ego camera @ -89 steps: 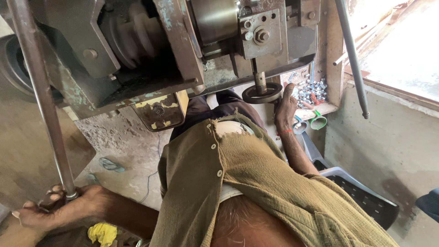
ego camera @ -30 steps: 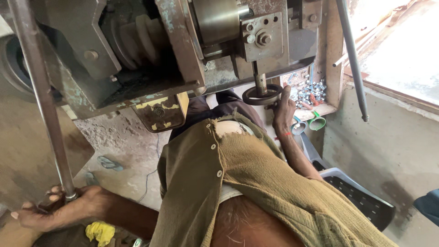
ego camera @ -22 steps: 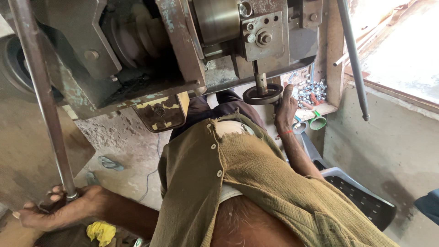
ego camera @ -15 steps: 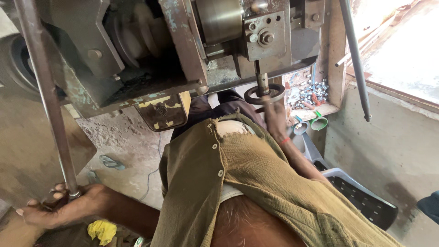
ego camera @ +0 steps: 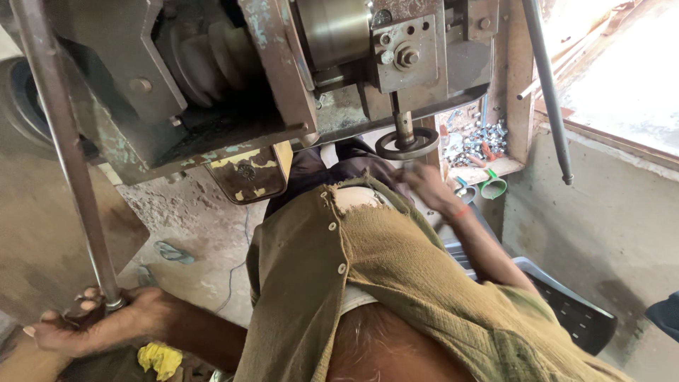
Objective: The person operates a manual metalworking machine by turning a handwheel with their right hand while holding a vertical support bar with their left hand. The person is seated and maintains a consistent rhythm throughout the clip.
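The worn metal machine (ego camera: 283, 78) filled the top of the view. Below its left end, the left hand (ego camera: 99, 325) was wrapped around the foot of a long steel lever bar (ego camera: 60, 148) that rose past the machine's side. Under the machine's right end hung a small round handwheel (ego camera: 407, 143) on a short shaft; the right hand (ego camera: 424, 184) lay just below that wheel, blurred, so whether it touched the wheel could not be told. Right of the handwheel, a wooden shelf (ego camera: 488, 168) held a heap of small metal nuts and bolts (ego camera: 474, 138). A yellow rag (ego camera: 161, 357) lay beside the left forearm.
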